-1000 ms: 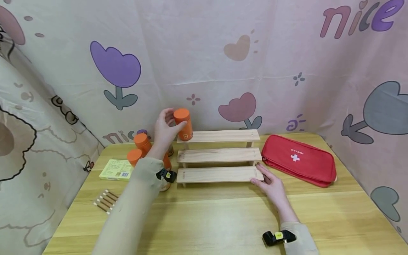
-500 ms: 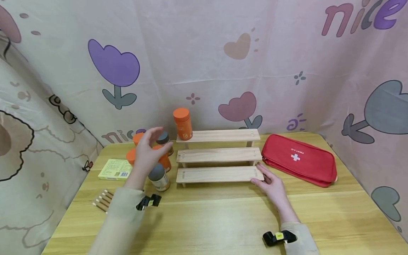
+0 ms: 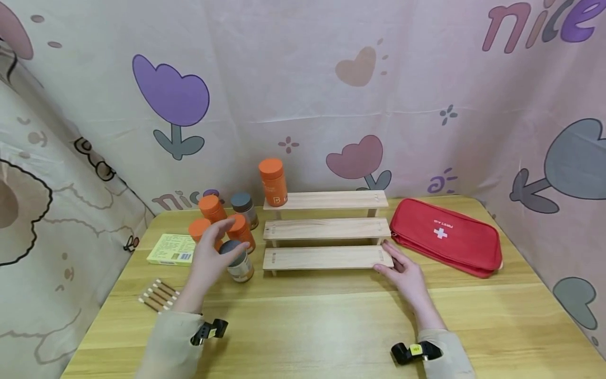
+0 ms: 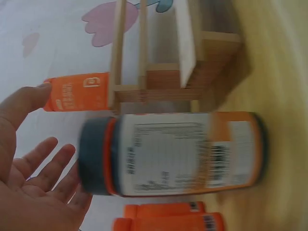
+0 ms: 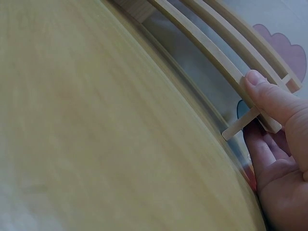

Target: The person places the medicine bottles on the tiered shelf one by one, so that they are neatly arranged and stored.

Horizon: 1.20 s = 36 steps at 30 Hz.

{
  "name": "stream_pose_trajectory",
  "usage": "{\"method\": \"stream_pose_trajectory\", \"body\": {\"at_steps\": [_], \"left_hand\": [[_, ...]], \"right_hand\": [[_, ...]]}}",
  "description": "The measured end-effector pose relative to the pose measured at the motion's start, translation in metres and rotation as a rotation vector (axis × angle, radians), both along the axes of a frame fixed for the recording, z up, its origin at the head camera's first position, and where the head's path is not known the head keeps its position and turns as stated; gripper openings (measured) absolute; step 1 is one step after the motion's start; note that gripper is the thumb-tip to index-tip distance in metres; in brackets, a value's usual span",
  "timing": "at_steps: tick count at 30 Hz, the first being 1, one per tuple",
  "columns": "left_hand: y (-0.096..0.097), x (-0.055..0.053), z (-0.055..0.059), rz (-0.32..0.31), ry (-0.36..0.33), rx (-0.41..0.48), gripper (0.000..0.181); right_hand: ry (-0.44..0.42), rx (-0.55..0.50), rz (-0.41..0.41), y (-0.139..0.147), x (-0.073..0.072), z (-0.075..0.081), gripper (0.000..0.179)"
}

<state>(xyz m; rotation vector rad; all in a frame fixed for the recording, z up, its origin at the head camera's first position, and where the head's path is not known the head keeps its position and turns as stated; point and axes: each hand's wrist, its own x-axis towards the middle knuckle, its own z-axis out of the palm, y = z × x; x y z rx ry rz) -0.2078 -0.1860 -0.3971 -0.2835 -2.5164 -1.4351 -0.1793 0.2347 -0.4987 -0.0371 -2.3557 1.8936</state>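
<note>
My left hand [image 3: 207, 267] is beside a grey-capped bottle [image 3: 242, 270], its thumb and fingers apart; in the left wrist view that bottle [image 4: 168, 154] hides part of the fingers, and nothing is gripped. On the left end of the top tier of a three-tier wooden stand [image 3: 324, 258], one orange bottle [image 3: 274, 185] is upright. My right hand [image 3: 407, 276] holds the right end of the lowest tier; the right wrist view has the thumb [image 5: 262, 84] over the board and the other fingers beneath it.
Several orange bottles [image 3: 211, 208] and another grey-capped bottle [image 3: 244, 209] cluster left of the stand. A yellow-green box [image 3: 171, 249] and some brown sticks with white tips [image 3: 158, 296] lie farther left. To the right is a red first-aid pouch [image 3: 447, 239].
My left hand has let go of the orange bottle on the top tier and come back down and left to the grey-capped bottle. My right hand keeps its hold on the stand.
</note>
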Motion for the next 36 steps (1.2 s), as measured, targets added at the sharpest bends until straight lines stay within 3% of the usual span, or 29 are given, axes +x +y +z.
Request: {"method": "stream_pose_trajectory", "body": {"at_steps": [4,8,14,18,29,36], "left_hand": [[-0.003,0.005,-0.012,0.011,-0.031,0.042,0.062],[-0.003,0.007,-0.024,0.031,-0.017,0.043,0.061],[-0.004,0.009,-0.035,0.057,-0.031,0.045,0.061],[-0.004,0.008,-0.04,0.076,-0.055,0.098,0.061],[-0.002,0.01,-0.044,0.138,-0.074,0.184,0.059],[0.0,0.011,-0.038,0.153,-0.072,0.242,0.057]], "right_hand": [[-0.001,0.002,0.009,0.0,0.0,0.002,0.064],[-0.007,0.014,0.0,0.0,0.0,0.004,0.064],[0.002,0.015,-0.004,0.001,-0.001,0.003,0.064],[0.006,0.014,0.0,0.001,-0.001,0.004,0.064],[0.015,-0.005,0.013,-0.001,0.001,0.005,0.064],[0.005,0.013,0.002,0.0,0.0,0.001,0.065]]}}
